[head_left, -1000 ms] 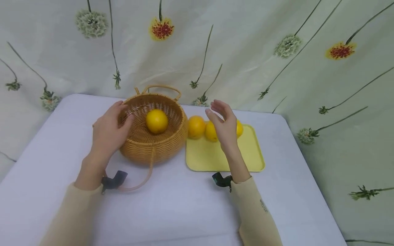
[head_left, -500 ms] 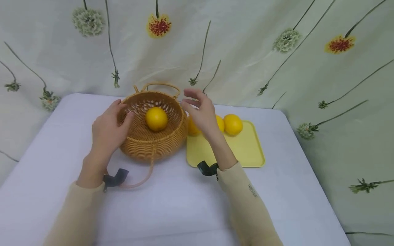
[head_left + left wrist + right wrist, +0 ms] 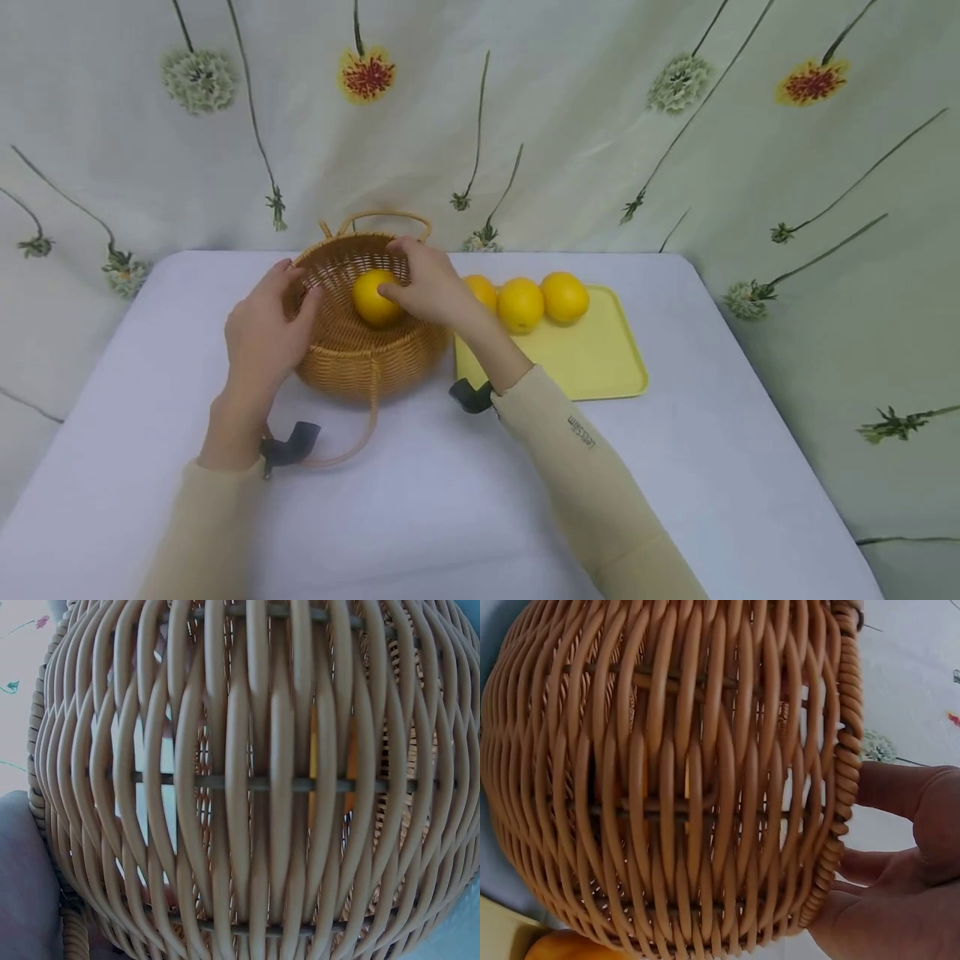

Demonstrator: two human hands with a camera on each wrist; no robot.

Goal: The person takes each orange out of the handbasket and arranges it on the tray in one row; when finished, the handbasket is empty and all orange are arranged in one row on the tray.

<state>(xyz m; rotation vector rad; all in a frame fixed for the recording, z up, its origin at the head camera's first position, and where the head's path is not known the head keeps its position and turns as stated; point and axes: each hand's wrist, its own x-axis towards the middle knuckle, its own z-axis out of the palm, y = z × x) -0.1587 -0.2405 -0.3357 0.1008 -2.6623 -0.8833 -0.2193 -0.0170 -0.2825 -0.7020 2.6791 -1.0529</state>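
Observation:
A round wicker basket [image 3: 347, 371] stands on the table with one orange [image 3: 371, 302] inside. My left hand [image 3: 264, 333] holds the basket's left rim, fingers and thumb curled over it. Over the right rim reaches my right hand [image 3: 427, 285], its fingers extended above the inside and its thumb in front of the orange's upper right side; whether the thumb touches the fruit I cannot tell. Basket weave [image 3: 259, 750] fills most of the left wrist view. In the right wrist view, the right hand [image 3: 907, 877] passes over the rim, fingertips partly hidden.
A yellow tray [image 3: 600, 362] lies right of the basket. Along its back edge sit three more oranges [image 3: 521, 306]. One basket handle [image 3: 386, 214] stands at the back; the other [image 3: 369, 429] droops onto the table in front. A flower-printed cloth [image 3: 585, 125] hangs behind.
My right hand has moved left from above the tray, across the right rim, to over the orange in the basket. My left hand has stayed on the rim. The head view has shifted slightly.

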